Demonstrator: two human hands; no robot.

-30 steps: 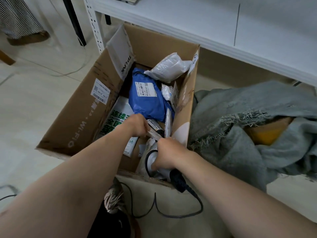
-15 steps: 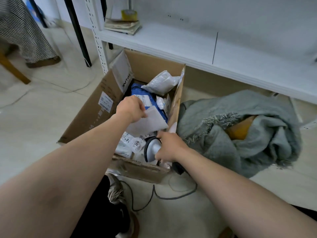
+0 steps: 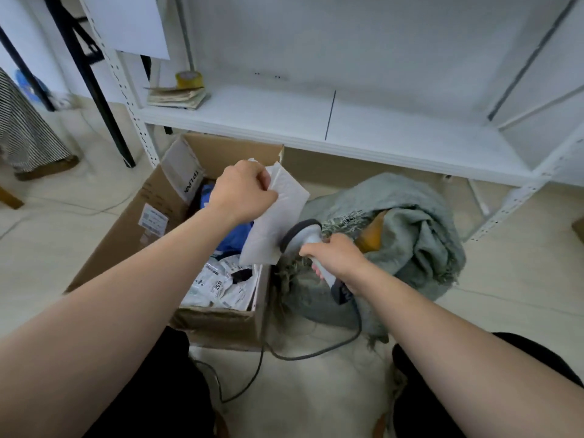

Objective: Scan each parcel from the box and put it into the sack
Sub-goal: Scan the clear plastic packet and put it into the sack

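Note:
My left hand [image 3: 241,192] grips a flat white parcel [image 3: 278,216] by its upper edge and holds it up above the open cardboard box [image 3: 132,229]. My right hand [image 3: 336,257] holds the handle of a corded grey barcode scanner [image 3: 300,237], whose head points at the lower part of the parcel. Inside the box lie a blue parcel [image 3: 235,237] and several white labelled parcels [image 3: 221,284]. To the right of the box sits the grey-green woven sack [image 3: 410,235], with an orange-brown parcel [image 3: 373,235] showing in its mouth.
A white metal shelf [image 3: 316,121] runs behind the box and sack, carrying a tape roll [image 3: 189,80] and a stack of papers [image 3: 177,98]. The scanner cable [image 3: 300,352] loops across the floor between my knees. A black frame leg [image 3: 94,90] stands at the left.
My left hand lifted the white parcel out of the box and raised it. My right hand brought the scanner up from the box's near corner to the parcel. The view tilted up.

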